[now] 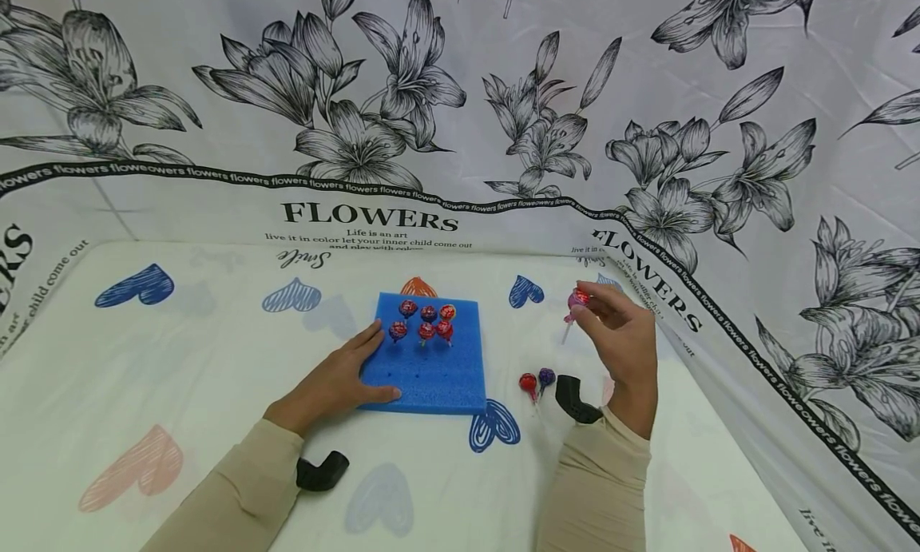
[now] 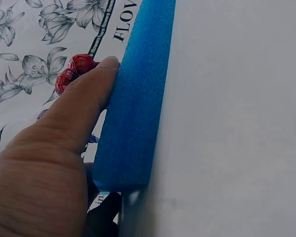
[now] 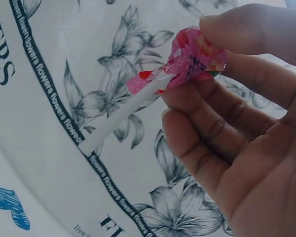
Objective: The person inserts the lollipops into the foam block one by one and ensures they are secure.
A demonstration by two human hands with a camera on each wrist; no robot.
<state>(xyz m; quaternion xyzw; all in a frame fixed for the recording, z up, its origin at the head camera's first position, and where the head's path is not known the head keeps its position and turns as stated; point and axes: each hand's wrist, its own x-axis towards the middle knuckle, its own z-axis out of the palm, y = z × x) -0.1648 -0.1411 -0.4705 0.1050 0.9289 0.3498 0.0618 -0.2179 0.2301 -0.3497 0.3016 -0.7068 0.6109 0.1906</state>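
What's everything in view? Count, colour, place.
floral-print backdrop: 1, white and black, behind and right
heart-print tablecloth: 1, off-white, under everything
foam block: 1, blue, on tablecloth
planted lollipops: 6, mostly red, two rows on block's far half
loose red lollipop: 1, red, right of block
loose purple lollipop: 1, purple, beside the red
held lollipop: 1, pink-red, right hand
wrist attachments: 2, black, one per wrist
sleeves: 2, beige, both forearms
left hand: 1, touching block
right hand: 1, pinching lollipop
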